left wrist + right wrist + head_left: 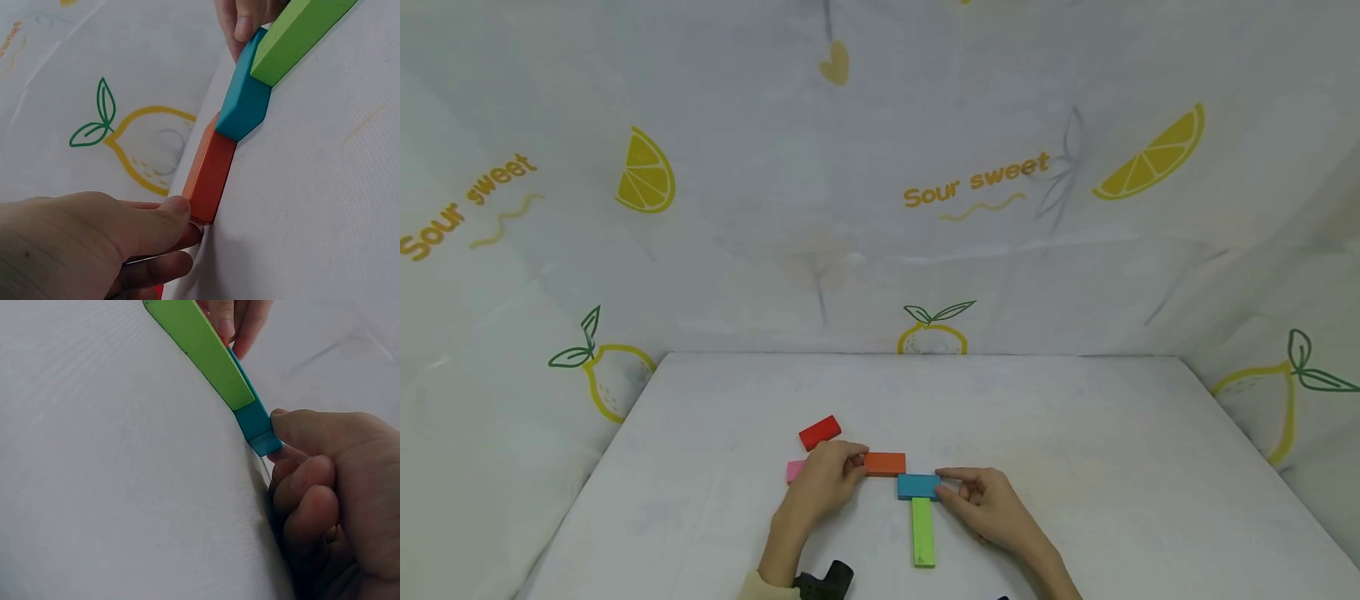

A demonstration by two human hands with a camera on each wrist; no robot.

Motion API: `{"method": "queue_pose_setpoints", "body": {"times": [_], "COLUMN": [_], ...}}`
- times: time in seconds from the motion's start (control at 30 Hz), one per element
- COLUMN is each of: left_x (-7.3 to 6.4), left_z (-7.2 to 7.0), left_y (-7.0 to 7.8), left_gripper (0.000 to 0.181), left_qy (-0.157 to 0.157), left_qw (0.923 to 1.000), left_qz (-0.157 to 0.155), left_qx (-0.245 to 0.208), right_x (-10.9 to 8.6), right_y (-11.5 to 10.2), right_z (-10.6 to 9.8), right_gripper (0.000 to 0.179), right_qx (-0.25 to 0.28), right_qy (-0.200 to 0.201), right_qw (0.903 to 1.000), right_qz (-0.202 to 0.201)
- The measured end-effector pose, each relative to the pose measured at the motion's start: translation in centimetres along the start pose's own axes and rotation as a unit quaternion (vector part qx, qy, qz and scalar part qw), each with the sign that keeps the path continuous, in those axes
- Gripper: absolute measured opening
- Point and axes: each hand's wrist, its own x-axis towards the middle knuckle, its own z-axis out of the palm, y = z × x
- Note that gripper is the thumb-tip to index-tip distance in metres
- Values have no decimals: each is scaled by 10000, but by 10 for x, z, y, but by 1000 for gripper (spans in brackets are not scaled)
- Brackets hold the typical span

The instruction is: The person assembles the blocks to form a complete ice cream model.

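My left hand (829, 477) pinches the left end of an orange block (885, 465) between thumb and fingers. At the other side, my right hand (992, 504) holds the right end of a blue block (917, 487) with thumb and index finger. The orange block's right end touches the blue block's far left corner, as the left wrist view shows. A light green block (922, 533) runs from the blue block's near side toward me. In the right wrist view the green block (206, 356) abuts the blue block (257, 428). All these blocks lie on the table.
A red block (820, 432) lies tilted just beyond my left hand. Partly hidden behind that hand is a pink block (795, 472). The white-covered table (1112, 442) meets a lemon-printed cloth backdrop (760, 183) at its back and sides.
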Motion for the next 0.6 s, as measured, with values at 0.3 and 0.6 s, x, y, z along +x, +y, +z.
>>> {"method": "queue_pose_setpoints", "body": {"times": [0.3,0.6], "left_x": [2,3], "left_z": [6,14], "left_y": [3,6], "left_gripper": [26,27], "left_qy": [-99,-86], "left_qw": [9999,9997], "left_qz": [23,163], "left_qx": [-120,-151], "right_x": [0,0], "right_y": [0,0], "right_z": [0,-1], "right_gripper": [41,42], "right_qx": [-56,35], "right_qy": [-2,-58], "right_qw": [10000,10000], "right_qz": [-18,33]}}
